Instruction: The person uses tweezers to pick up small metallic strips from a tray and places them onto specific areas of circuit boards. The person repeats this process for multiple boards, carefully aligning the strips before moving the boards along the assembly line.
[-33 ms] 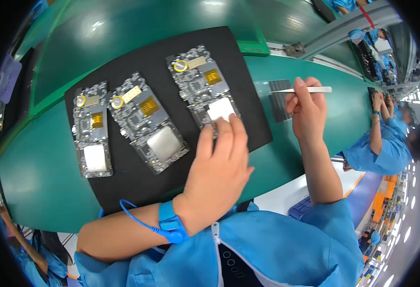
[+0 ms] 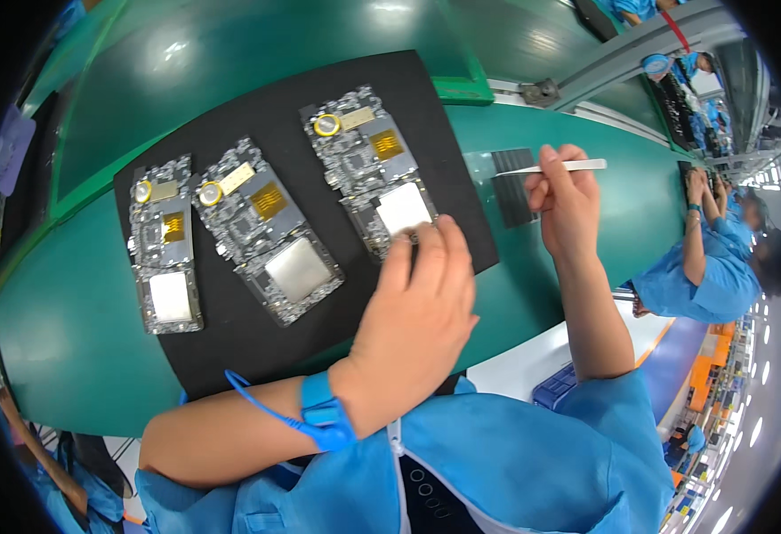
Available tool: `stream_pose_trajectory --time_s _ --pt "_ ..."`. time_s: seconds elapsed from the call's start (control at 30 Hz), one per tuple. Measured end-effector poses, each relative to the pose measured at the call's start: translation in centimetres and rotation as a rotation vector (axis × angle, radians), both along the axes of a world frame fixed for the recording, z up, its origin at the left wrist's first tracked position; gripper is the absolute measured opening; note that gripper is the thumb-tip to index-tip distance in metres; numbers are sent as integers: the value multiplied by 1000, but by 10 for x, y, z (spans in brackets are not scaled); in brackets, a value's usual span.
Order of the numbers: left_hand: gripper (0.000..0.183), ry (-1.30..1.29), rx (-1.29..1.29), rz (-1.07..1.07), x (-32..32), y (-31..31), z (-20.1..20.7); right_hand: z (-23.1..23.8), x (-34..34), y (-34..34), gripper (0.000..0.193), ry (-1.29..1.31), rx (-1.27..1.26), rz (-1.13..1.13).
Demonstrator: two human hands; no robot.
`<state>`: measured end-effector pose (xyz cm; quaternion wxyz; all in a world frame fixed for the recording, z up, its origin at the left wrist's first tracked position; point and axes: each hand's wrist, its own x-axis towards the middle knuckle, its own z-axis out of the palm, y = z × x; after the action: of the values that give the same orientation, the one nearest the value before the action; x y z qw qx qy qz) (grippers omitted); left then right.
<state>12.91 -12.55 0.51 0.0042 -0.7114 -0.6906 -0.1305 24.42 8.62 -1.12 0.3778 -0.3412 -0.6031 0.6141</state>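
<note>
Lying at one o'clock on the mat (image 2: pixel 208 360), the circuit board (image 2: pixel 361 173) was judged light, stiff, fragile and best edge-held, left fingers (image 2: pixel 430 254) spread over it, tweezers (image 2: pixel 586 165) gripped by right fingers (image 2: pixel 553 163).

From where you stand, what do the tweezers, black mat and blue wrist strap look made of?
Tweezers: perhaps coated metal or plastic, pale and smooth-looking. Black mat: probably rubber or foam, matte, without glare. Blue wrist strap: likely fabric, a flat band hugging the wrist, with a plastic-looking clasp.

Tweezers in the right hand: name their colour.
The tweezers are white, seen best in the head view.
</note>
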Motion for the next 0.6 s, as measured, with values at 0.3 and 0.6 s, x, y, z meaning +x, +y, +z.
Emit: stream_pose_trajectory --time_s 0.3,0.6 --pt "67 -85 147 -86 20 69 -46 -17 13 14 25 -57 -22 -54" --pt "64 -75 158 -98 18 69 -47 -18 10 10 26 -107 35 -64"
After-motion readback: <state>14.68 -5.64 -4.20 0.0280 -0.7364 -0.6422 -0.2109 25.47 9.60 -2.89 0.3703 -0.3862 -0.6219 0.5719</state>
